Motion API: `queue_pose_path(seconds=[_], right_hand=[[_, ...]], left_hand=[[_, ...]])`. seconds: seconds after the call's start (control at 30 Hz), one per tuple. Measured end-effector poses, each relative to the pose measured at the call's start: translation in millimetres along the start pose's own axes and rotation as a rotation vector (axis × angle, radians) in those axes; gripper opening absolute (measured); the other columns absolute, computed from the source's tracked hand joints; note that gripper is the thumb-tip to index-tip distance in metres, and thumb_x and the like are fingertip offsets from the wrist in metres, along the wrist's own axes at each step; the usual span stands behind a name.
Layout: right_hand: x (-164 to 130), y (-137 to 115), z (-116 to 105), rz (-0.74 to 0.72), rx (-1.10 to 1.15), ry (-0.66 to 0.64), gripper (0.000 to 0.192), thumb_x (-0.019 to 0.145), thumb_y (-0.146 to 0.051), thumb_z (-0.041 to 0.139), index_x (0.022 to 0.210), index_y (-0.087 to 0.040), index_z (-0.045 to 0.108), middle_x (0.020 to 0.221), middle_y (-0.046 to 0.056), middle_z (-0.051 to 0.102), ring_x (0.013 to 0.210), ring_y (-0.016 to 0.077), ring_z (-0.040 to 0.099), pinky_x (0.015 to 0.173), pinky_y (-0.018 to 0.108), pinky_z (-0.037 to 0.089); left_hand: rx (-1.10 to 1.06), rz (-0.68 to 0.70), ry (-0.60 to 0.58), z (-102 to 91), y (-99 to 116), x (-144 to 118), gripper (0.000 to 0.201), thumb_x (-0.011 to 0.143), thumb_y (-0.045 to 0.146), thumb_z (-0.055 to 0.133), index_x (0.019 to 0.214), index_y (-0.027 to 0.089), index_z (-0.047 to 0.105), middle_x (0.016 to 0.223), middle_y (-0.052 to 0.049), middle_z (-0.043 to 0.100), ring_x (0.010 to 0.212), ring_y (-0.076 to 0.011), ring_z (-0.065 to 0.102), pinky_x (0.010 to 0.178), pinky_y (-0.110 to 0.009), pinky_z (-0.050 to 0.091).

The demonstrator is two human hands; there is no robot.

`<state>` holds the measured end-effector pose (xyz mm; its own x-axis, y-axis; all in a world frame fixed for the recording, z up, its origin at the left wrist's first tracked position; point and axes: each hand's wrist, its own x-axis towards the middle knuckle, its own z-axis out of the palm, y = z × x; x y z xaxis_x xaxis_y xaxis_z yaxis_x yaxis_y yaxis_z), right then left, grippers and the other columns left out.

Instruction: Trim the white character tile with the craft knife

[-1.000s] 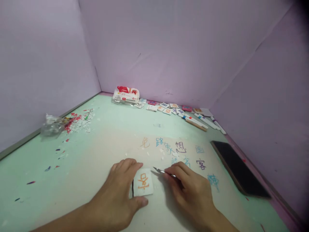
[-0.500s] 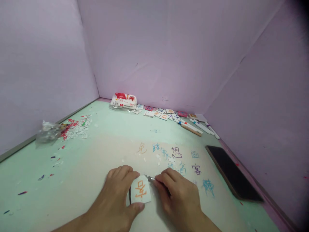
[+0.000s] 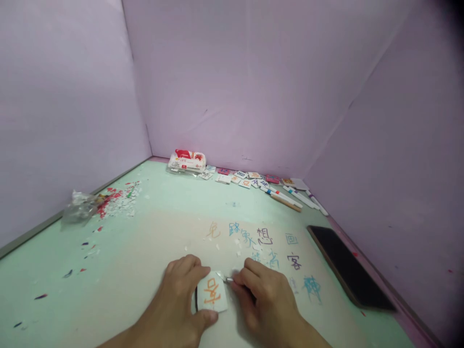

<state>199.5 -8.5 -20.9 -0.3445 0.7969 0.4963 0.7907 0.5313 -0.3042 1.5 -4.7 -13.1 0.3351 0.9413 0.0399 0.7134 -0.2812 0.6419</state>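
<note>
My left hand (image 3: 179,297) grips a small white square block (image 3: 219,298) by its left side and edges, thumb at the near edge and fingers at the far one. An orange character is drawn on the block's upper face, and its left side looks dark. In my right hand (image 3: 270,297) is a slim craft knife (image 3: 229,280), pinched between thumb and fingers. Its blade points left and meets the block's far right corner, though how deep it cuts cannot be made out. Most of the knife's handle is hidden by the hand.
Beyond the hands, coloured characters (image 3: 264,236) mark the tabletop. A dark phone (image 3: 348,268) lies at right. Along the back are a white-and-red packet (image 3: 187,161), several lettered tiles (image 3: 245,183) and markers (image 3: 304,199). At left, a clear plastic bag (image 3: 80,208) sits beside red and white scraps (image 3: 121,200).
The whole view has shifted slightly, so the table sits lower in it. The knife stays at the block's far right corner, its tip little moved; both hands keep their grips.
</note>
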Motion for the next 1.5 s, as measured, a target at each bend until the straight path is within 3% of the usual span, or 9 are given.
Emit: queue_pose_path(seconds=[0.2, 0.43, 0.67, 0.93, 1.2, 1.5], right_hand=[[-3, 2, -3, 0.018, 0.055, -0.053, 0.021, 0.081, -0.017, 0.046, 0.062, -0.018, 0.055, 0.06, 0.001, 0.051, 0.049, 0.011, 0.047, 0.047, 0.024, 0.027], [-4, 0, 2, 0.042, -0.003, 0.075, 0.023, 0.084, -0.017, 0.046, 0.069, -0.018, 0.064, 0.062, 0.002, 0.055, 0.05, 0.0121, 0.051, 0.047, 0.024, 0.029], [-1, -3, 5, 0.003, -0.063, 0.09, 0.025, 0.083, -0.015, 0.046, 0.063, -0.019, 0.061, 0.06, 0.001, 0.053, 0.049, 0.0114, 0.048, 0.046, 0.027, 0.025], [7, 1, -3, -0.141, -0.133, -0.003, 0.026, 0.08, -0.012, 0.042, 0.059, -0.019, 0.055, 0.057, 0.001, 0.05, 0.051, 0.0131, 0.045, 0.047, 0.029, 0.021], [9, 6, -5, -0.02, 0.009, -0.139, 0.019, 0.079, -0.017, 0.046, 0.063, -0.019, 0.057, 0.061, 0.0, 0.051, 0.051, 0.0112, 0.044, 0.048, 0.027, 0.022], [7, 6, -14, -0.038, 0.021, -0.206, 0.019, 0.079, -0.017, 0.046, 0.062, -0.019, 0.055, 0.061, -0.001, 0.051, 0.05, 0.0108, 0.043, 0.047, 0.027, 0.021]], left_hand=[[-0.016, -0.014, 0.006, 2.1, -1, 0, 0.04, 0.061, 0.019, 0.064, 0.1, 0.022, 0.064, 0.108, -0.007, 0.055, 0.105, -0.0291, 0.048, 0.095, -0.046, 0.039], [-0.01, 0.028, -0.036, -4.1, 5, 1, 0.032, 0.063, 0.02, 0.064, 0.095, 0.021, 0.065, 0.102, -0.006, 0.056, 0.1, -0.0273, 0.049, 0.093, -0.046, 0.039], [-0.019, 0.043, -0.006, -1.8, 5, 1, 0.033, 0.063, 0.021, 0.066, 0.096, 0.021, 0.064, 0.1, -0.006, 0.056, 0.097, -0.0271, 0.049, 0.09, -0.046, 0.04], [-0.014, 0.034, -0.02, -3.7, 8, 1, 0.029, 0.064, 0.02, 0.065, 0.093, 0.021, 0.065, 0.099, -0.006, 0.055, 0.097, -0.0269, 0.049, 0.091, -0.046, 0.04], [0.001, 0.018, -0.022, -0.9, 6, -1, 0.038, 0.063, 0.02, 0.064, 0.101, 0.017, 0.063, 0.106, -0.009, 0.053, 0.104, -0.029, 0.047, 0.095, -0.047, 0.038], [-0.01, 0.039, -0.023, -0.3, 5, 0, 0.031, 0.064, 0.02, 0.065, 0.095, 0.018, 0.064, 0.103, -0.008, 0.054, 0.101, -0.0282, 0.048, 0.094, -0.047, 0.037]])
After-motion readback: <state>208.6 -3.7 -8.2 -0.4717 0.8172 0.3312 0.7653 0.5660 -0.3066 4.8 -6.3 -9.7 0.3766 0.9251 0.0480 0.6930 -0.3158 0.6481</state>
